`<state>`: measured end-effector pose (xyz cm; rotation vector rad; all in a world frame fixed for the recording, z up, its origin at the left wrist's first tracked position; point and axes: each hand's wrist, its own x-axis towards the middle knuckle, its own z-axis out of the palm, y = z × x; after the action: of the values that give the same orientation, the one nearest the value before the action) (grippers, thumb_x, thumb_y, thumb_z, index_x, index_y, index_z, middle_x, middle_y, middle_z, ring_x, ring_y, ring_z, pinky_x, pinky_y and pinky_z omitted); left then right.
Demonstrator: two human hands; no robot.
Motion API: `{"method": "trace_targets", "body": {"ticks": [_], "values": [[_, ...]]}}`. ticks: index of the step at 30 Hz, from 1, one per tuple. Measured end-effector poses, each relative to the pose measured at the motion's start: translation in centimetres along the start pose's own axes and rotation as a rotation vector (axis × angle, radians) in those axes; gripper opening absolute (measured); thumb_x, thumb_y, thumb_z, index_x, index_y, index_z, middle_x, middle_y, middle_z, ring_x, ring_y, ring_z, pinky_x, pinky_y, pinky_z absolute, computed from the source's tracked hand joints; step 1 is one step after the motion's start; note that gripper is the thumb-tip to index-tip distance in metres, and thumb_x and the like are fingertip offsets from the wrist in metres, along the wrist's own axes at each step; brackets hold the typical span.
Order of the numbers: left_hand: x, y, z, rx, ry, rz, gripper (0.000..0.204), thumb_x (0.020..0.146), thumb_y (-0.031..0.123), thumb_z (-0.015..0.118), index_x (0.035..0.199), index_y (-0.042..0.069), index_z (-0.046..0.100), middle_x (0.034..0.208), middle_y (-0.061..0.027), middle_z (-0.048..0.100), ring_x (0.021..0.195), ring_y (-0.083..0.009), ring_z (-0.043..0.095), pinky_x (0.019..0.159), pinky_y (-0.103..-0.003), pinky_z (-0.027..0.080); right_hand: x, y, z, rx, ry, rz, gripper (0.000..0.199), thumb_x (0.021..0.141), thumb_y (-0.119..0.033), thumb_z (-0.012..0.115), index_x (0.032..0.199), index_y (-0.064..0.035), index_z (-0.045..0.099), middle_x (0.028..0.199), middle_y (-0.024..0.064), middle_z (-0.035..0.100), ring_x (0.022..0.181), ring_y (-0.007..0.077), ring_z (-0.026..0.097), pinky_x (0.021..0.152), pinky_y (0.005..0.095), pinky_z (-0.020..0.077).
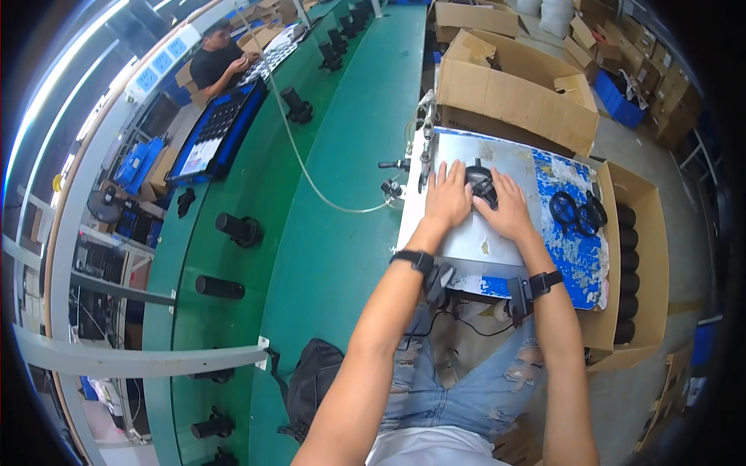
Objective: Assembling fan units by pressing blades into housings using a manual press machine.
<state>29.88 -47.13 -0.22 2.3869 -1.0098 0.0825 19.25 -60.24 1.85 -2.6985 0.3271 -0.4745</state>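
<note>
**1 ring in hand, 2 set aside**

Both hands, left hand and right hand, press a black ring part on the metal plate, fingers flat (not curled). 2 finished-looking rings lie right; black cylinders fill the box.

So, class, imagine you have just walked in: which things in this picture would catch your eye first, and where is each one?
First, the two hands, left and right, pressed side by side on a small black part at the centre of a metal plate with peeling blue film. Next, the long green conveyor on the left, carrying black cylinders. Then the open cardboard box just beyond the plate.
</note>
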Motion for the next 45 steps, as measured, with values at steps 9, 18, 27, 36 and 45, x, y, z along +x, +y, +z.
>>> {"method": "trace_targets", "body": {"ticks": [9,18,27,36,45], "values": [[0.0,-0.4,0.0,-0.122,0.198,-0.005,0.040,0.094,0.025,0.046,0.125,0.001,0.052,0.131,-0.0218,0.053,0.127,-0.0360,0.046,0.108,-0.048,0.032,1.9,-0.8,-1.1,-0.125,-0.137,-0.044,0.104,0.067,-0.056,0.072,0.144,-0.0008,0.031,0.144,0.0212,0.039,0.136,0.0369,0.033,0.112,0.0486,0.0241],[3.1,-8.0,-8.7,-0.143,0.549,-0.264,0.027,0.086,0.022,0.054,0.098,-0.001,0.061,0.085,-0.0171,0.067,0.081,-0.0334,0.064,0.075,-0.040,0.050,1.5,0.5,-1.1,-0.090,-0.026,-0.022,0.105,0.061,-0.057,0.076,0.142,-0.0040,0.036,0.143,0.0183,0.042,0.137,0.0348,0.032,0.113,0.0483,0.0209],[9.2,-16.5,-4.0,-0.868,0.188,-1.036,0.060,0.089,0.035,0.053,0.129,-0.009,0.047,0.119,-0.0284,0.058,0.110,-0.0392,0.057,0.094,-0.042,0.046,1.1,0.2,-0.7,-0.087,-0.052,-0.029,0.105,0.061,-0.057,0.075,0.142,-0.0031,0.036,0.143,0.0190,0.042,0.137,0.0377,0.032,0.112,0.0509,0.0203],[0.6,-0.3,-10.7,-0.489,0.460,0.189,0.016,0.086,0.016,0.061,0.096,0.004,0.065,0.076,-0.0096,0.066,0.063,-0.0191,0.064,0.059,-0.034,0.051,3.8,3.0,-0.3,-0.021,-0.037,-0.035,0.047,0.084,-0.038,0.062,0.115,-0.0023,0.057,0.123,0.0199,0.056,0.117,0.0371,0.049,0.098,0.0459,0.0385],[0.4,0.9,-2.5,0.224,-0.402,0.304,0.036,0.083,0.041,0.063,0.098,0.010,0.070,0.102,-0.0084,0.069,0.094,-0.0261,0.068,0.076,-0.040,0.055,10.1,-0.6,0.5,-0.614,-0.419,-0.006,0.038,0.070,-0.018,0.074,0.102,-0.0017,0.061,0.104,0.0216,0.065,0.102,0.0388,0.062,0.087,0.0463,0.0511]]}}
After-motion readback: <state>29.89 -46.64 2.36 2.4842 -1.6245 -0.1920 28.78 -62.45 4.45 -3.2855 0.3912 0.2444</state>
